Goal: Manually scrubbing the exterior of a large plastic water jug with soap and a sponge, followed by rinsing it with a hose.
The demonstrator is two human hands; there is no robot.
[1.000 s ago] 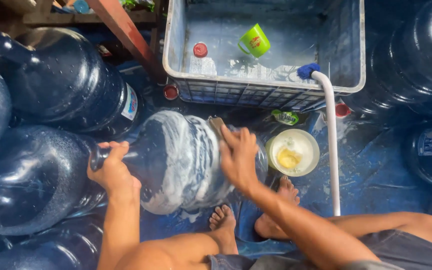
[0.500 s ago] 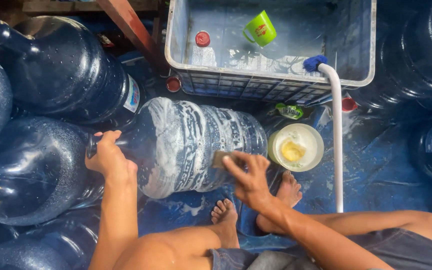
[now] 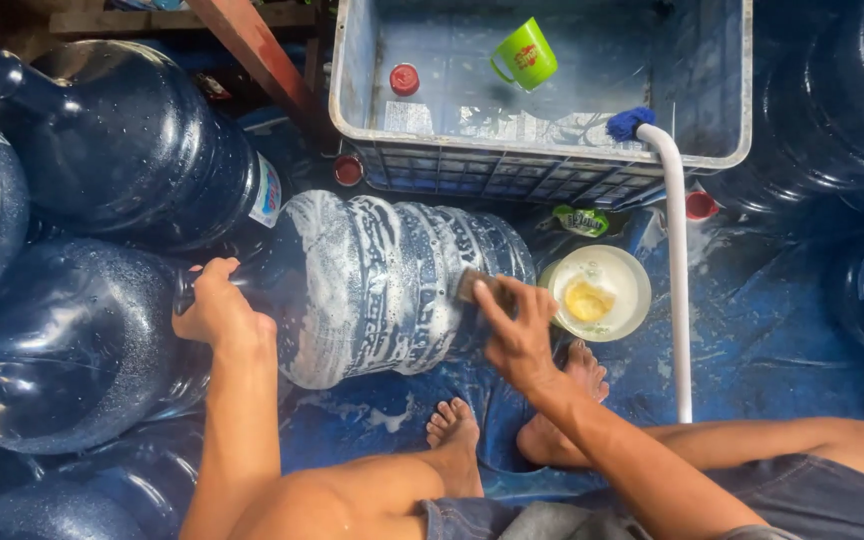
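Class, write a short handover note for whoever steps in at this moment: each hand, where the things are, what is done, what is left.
Left hand: grips the neck end of the soapy jug, which lies on its side.
Right hand: presses a scrub pad on the jug near its base.
Soap bowl beside it, hose hooked over the crate.
Done: jug lathered. Left: rinse off the suds.

A grey crate (image 3: 542, 170) holds a green mug (image 3: 524, 56) — white bowl (image 3: 597, 292) beside.
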